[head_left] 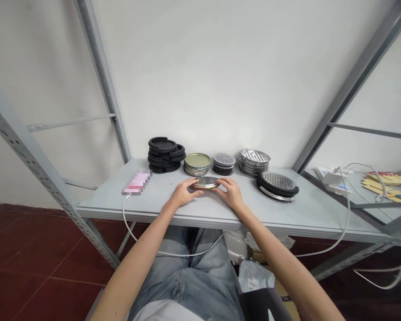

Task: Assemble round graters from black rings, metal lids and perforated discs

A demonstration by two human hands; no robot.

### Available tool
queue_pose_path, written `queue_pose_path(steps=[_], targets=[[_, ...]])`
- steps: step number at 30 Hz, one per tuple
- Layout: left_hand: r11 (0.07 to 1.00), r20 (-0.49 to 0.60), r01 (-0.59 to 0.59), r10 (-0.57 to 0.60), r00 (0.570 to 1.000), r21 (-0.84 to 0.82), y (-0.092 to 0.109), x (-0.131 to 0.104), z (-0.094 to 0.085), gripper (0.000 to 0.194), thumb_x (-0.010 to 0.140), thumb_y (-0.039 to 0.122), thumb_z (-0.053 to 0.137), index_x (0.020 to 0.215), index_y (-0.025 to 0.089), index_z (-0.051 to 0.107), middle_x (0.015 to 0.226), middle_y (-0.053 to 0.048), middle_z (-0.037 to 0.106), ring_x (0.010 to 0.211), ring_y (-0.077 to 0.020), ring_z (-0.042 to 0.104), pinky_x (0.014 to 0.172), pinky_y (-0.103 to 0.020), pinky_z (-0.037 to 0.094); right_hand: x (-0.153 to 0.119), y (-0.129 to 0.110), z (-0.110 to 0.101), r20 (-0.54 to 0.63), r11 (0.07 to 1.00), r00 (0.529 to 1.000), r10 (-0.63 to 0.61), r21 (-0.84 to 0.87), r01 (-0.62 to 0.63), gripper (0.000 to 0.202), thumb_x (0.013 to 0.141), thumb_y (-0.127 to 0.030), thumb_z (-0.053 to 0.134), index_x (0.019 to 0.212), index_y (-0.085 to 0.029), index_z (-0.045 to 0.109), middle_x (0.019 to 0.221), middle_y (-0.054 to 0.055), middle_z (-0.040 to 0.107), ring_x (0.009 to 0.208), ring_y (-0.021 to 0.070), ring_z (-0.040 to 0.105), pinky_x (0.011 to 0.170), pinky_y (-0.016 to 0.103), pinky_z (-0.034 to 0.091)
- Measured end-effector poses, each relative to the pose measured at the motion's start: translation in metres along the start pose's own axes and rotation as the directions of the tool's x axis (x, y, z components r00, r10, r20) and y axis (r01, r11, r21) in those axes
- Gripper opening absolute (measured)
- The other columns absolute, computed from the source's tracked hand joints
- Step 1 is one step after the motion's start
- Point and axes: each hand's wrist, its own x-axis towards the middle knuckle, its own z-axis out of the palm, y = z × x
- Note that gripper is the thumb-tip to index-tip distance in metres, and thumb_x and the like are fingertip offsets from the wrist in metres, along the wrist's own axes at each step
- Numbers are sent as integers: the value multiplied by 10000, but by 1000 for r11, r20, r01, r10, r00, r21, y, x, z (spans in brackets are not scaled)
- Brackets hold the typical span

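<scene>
My left hand (185, 193) and my right hand (230, 192) grip a round metal grater disc (206, 182) from its two sides, fingers curled at the rim. The disc has a rough perforated top and a gold-coloured edge below. It is held low over the front middle of the grey shelf (214, 207). Just behind it are a stack of gold-coloured round lids (197, 161) and a short stack of small perforated metal discs (224, 161).
Black plastic rings (163, 156) are stacked at back left, shiny grater discs (254, 161) at back right. A perforated disc in a black ring (278, 183) lies at right. A phone (137, 182) with a white cable (127, 223) lies left. Metal posts (102, 67) flank the shelf.
</scene>
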Motion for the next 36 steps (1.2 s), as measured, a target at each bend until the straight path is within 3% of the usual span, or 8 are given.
queue_pose_path(steps=[10, 16, 25, 29, 31, 34, 36], targets=[[992, 50, 18, -24, 998, 121, 2, -1, 0, 469, 759, 454, 730, 1148, 198, 675, 1232, -93, 651, 1213, -271, 561, 1039, -393, 446, -2, 1, 1, 133, 997, 990, -51, -45, 57, 230, 857, -354, 632, 1051, -241, 681, 1022, 91, 677, 939, 252, 614, 813, 406, 510], [987, 90, 24, -39, 995, 160, 5, -2, 0, 583, 798, 466, 692, 1303, 199, 574, 1341, -109, 576, 1289, -285, 492, 1079, -428, 402, -2, 1, 3, 125, 997, 990, -58, -35, 63, 223, 859, -334, 625, 1054, -237, 672, 1040, 82, 666, 958, 245, 604, 834, 402, 506], [976, 131, 22, -51, 990, 217, 5, -3, 1, 606, 817, 494, 662, 1353, 243, 530, 1395, -109, 525, 1343, -303, 426, 1083, -463, 383, 0, -8, -3, 161, 996, 985, -61, -48, 69, 432, 747, -538, 696, 1027, -209, 678, 1009, 99, 661, 944, 261, 586, 841, 418, 484], [963, 129, 1, -37, 991, 269, 4, -3, 3, 562, 793, 521, 676, 1271, 233, 612, 1380, -126, 535, 1322, -324, 449, 1068, -466, 401, 1, -10, -5, 166, 999, 986, -21, -31, 26, 273, 880, -439, 565, 950, -205, 687, 962, 87, 677, 909, 238, 584, 836, 401, 471], [956, 141, -29, -13, 990, 293, 4, -4, 2, 556, 765, 523, 703, 1241, 242, 637, 1365, -119, 551, 1309, -321, 466, 1064, -456, 410, 2, -9, -4, 185, 1000, 983, 14, -28, -9, 292, 947, -358, 457, 848, -204, 685, 878, 71, 686, 859, 221, 582, 809, 383, 469], [947, 163, -66, 14, 986, 315, 6, -4, 0, 558, 729, 546, 719, 1194, 241, 671, 1341, -120, 572, 1297, -321, 478, 1067, -457, 409, 1, -6, -2, 198, 998, 978, 67, -35, -61, 370, 970, -331, 404, 740, -207, 665, 777, 61, 679, 798, 213, 578, 761, 365, 475], [945, 170, -74, 20, 985, 318, 8, -4, 0, 532, 762, 549, 682, 1192, 237, 673, 1338, -123, 574, 1300, -314, 475, 1075, -462, 398, 1, -3, 1, 186, 995, 977, 100, -42, -94, 340, 960, -339, 426, 767, -209, 674, 809, 65, 688, 814, 219, 590, 767, 371, 487]])
